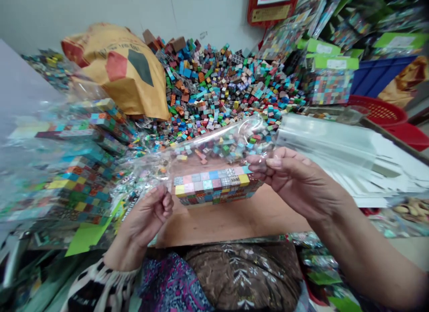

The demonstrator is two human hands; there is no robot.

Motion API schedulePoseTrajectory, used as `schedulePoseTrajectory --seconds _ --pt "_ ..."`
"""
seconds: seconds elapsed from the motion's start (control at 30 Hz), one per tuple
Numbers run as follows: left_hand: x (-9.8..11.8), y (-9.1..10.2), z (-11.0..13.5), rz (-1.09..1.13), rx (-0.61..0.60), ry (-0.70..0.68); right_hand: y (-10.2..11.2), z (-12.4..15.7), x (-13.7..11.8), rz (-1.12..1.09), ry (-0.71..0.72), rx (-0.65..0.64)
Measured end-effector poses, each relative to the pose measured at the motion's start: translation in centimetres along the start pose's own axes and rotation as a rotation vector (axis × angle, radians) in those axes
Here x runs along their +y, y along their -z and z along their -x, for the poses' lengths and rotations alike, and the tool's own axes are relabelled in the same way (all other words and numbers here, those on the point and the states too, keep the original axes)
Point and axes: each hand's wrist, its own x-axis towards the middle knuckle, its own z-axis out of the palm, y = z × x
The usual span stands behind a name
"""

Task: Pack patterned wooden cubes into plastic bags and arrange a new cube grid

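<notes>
A clear plastic bag [214,140] is stretched between my two hands. My left hand [150,213] is closed on the bag's left end, fingers curled in. At the other end, my right hand [284,173] pinches the plastic between thumb and fingers. Just behind the hands, a block of small patterned cubes [211,184] in neat rows sits on the brown board [234,225]. The bag hangs above and in front of these cubes; whether any of them are inside it I cannot tell.
A large heap of loose cubes [217,88] rises against the wall. Stacked cube blocks in plastic [77,182] stand at left, near a yellow sack [114,70]. Flat clear bags [328,137] lie at right, with a red basket [378,111] and blue bin [378,75] behind.
</notes>
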Motion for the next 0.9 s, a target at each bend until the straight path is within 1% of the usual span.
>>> schedulePoseTrajectory --seconds 0.13,0.2,0.3,0.4,0.5,0.63,0.73,0.8,0.9 --pt "0.7 0.5 1.1 0.224 -0.03 -0.06 -1.9 -0.2 -0.2 -0.028 -0.025 -0.12" --pt "0.9 0.7 1.9 0.33 -0.041 -0.063 -2.7 -0.1 -0.1 -0.016 -0.031 -0.163" --pt "0.7 1.0 2.8 0.424 -0.039 -0.046 -4.0 0.1 0.0 0.01 -0.028 -0.23" --pt "0.1 1.5 3.2 0.48 -0.031 -0.056 -5.4 0.1 -0.2 0.034 -0.022 -0.298" --pt "-0.3 2.2 3.2 0.516 -0.007 -0.104 -7.1 -0.4 -1.0 0.086 -0.031 -0.373" --pt "0.0 3.9 3.2 0.521 0.012 -0.153 -9.2 -2.2 -1.8 0.154 -0.048 -0.448" --pt "0.0 5.1 3.6 0.56 0.017 -0.165 -10.9 -3.9 -1.8 0.171 -0.09 -0.478" --pt "-0.5 5.8 3.9 0.584 0.026 -0.152 -12.2 -4.8 -1.7 0.204 -0.103 -0.511" --pt "-2.1 6.4 4.3 0.599 0.028 -0.111 -14.9 -5.3 -2.0 0.288 -0.094 -0.613"
